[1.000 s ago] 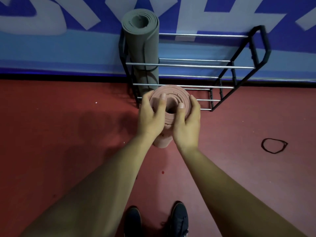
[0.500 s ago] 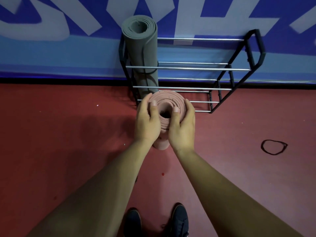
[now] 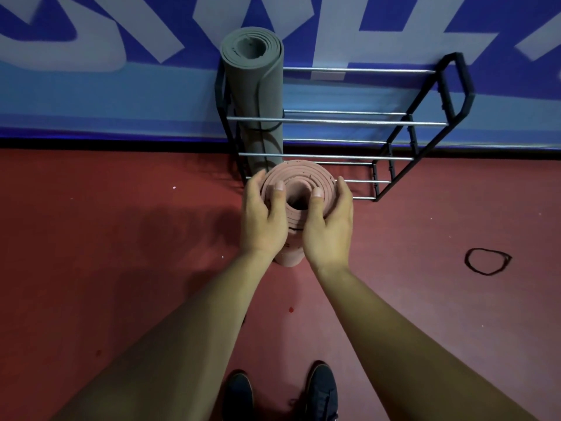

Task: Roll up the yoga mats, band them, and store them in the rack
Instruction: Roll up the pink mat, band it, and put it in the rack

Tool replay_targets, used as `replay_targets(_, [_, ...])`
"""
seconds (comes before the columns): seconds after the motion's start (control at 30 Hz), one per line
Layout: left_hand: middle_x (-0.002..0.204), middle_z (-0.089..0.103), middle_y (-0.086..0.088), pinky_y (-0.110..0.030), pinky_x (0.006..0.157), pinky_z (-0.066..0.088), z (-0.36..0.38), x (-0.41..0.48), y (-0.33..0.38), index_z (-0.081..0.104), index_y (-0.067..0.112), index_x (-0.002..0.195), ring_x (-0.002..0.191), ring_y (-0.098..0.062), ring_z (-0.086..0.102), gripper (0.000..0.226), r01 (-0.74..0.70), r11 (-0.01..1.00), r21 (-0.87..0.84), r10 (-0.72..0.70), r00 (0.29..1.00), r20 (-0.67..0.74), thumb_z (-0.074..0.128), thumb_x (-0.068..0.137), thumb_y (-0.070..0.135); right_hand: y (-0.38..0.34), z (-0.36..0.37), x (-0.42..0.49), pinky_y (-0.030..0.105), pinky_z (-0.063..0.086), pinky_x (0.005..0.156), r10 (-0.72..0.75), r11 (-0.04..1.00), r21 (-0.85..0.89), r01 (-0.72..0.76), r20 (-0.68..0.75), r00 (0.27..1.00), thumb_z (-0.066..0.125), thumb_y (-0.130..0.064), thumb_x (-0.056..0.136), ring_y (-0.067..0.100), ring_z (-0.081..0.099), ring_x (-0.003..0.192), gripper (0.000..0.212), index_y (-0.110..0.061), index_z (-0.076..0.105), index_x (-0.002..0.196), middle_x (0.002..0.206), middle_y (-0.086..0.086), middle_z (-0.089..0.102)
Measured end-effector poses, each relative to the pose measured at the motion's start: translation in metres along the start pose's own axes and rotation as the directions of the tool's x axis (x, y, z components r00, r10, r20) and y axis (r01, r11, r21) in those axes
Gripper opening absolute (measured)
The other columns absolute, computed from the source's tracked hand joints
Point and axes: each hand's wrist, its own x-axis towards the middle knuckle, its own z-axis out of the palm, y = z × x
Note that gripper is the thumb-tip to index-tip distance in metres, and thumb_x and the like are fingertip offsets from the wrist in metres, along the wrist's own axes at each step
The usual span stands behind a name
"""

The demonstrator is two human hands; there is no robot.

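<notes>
A rolled pink yoga mat stands upright on the red floor in front of the rack. My left hand grips its top from the left, thumb on the spiral end. My right hand grips it from the right, thumb on the inner coils. The roll's lower part is mostly hidden behind my hands. A rolled grey mat with a black band around it stands upright in the left end of the black and silver rack.
A loose black band lies on the floor to the right. The rack stands against a blue wall with large pale lettering. The rack's space to the right of the grey mat holds nothing. My two dark shoes are at the bottom.
The pink roll and both hands have shifted slightly lower and nearer to me. My thumbs have moved a little on the spiral end. The grip stays the same.
</notes>
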Motion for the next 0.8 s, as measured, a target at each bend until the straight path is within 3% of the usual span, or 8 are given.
replay_targets(0.17, [0.148, 0.05, -0.003, -0.034, 0.115, 0.036, -0.002, 0.0, 0.0, 0.043, 0.012, 0.146, 0.136, -0.015, 0.047, 0.064, 0.0, 1.0, 0.016, 0.0, 1.0, 0.021, 0.048, 0.093, 0.047, -0.003, 0.0, -0.004, 0.023, 0.025, 0.118, 0.018, 1.0, -0.006, -0.018, -0.02, 1.0, 0.05, -0.041, 0.105, 0.01, 0.031, 0.147, 0.062, -0.015, 0.029, 0.158, 0.161, 0.0, 0.035])
replay_targets(0.27, [0.144, 0.053, -0.003, -0.034, 0.113, 0.038, -0.004, 0.002, 0.0, 0.046, 0.013, 0.143, 0.133, -0.016, 0.049, 0.062, -0.004, 1.0, 0.029, 0.004, 1.0, 0.031, 0.048, 0.093, 0.048, -0.004, -0.001, -0.003, 0.019, 0.024, 0.114, 0.014, 1.0, -0.014, -0.014, -0.013, 1.0, 0.048, -0.04, 0.105, 0.009, 0.031, 0.146, 0.061, -0.017, 0.029, 0.158, 0.16, -0.002, 0.035])
replay_targets(0.43, [0.129, 0.059, -0.001, -0.026, 0.092, 0.041, -0.004, 0.002, -0.001, 0.049, 0.017, 0.132, 0.119, -0.02, 0.056, 0.049, 0.043, 0.998, 0.056, -0.043, 0.999, 0.004, 0.048, 0.097, 0.05, -0.003, 0.0, -0.003, 0.015, 0.023, 0.111, -0.008, 1.0, 0.003, 0.008, 0.031, 0.999, 0.048, -0.04, 0.105, 0.002, 0.031, 0.144, 0.058, -0.024, 0.031, 0.158, 0.16, -0.009, 0.035])
replay_targets(0.53, [0.134, 0.058, 0.002, -0.03, 0.105, 0.04, -0.003, 0.005, -0.001, 0.05, 0.023, 0.135, 0.126, -0.017, 0.052, 0.059, -0.026, 0.999, 0.047, 0.027, 0.999, -0.026, 0.042, 0.09, 0.061, -0.002, 0.001, -0.003, 0.013, 0.024, 0.111, -0.025, 1.0, 0.007, 0.025, 0.037, 0.999, 0.048, -0.039, 0.105, 0.001, 0.032, 0.143, 0.056, -0.024, 0.033, 0.157, 0.158, -0.01, 0.037])
replay_targets(0.63, [0.133, 0.059, 0.003, -0.03, 0.108, 0.038, -0.001, 0.009, -0.001, 0.055, 0.022, 0.134, 0.127, -0.016, 0.05, 0.063, -0.07, 0.997, 0.041, 0.07, 0.998, 0.006, 0.039, 0.088, 0.062, -0.002, 0.002, 0.0, 0.022, 0.028, 0.118, -0.044, 0.999, 0.009, 0.044, 0.025, 0.999, 0.05, -0.038, 0.105, 0.003, 0.034, 0.143, 0.056, -0.022, 0.035, 0.156, 0.157, -0.008, 0.039])
replay_targets(0.8, [0.116, 0.062, 0.009, -0.026, 0.095, 0.047, 0.001, 0.01, 0.002, 0.054, 0.018, 0.126, 0.106, -0.004, 0.058, 0.063, -0.063, 0.997, -0.051, 0.063, 0.998, 0.003, 0.048, 0.083, 0.063, 0.0, 0.001, 0.006, 0.032, 0.032, 0.121, -0.034, 0.999, 0.037, 0.033, 0.028, 0.999, 0.055, -0.039, 0.103, 0.004, 0.036, 0.143, 0.058, -0.025, 0.035, 0.156, 0.157, -0.01, 0.04])
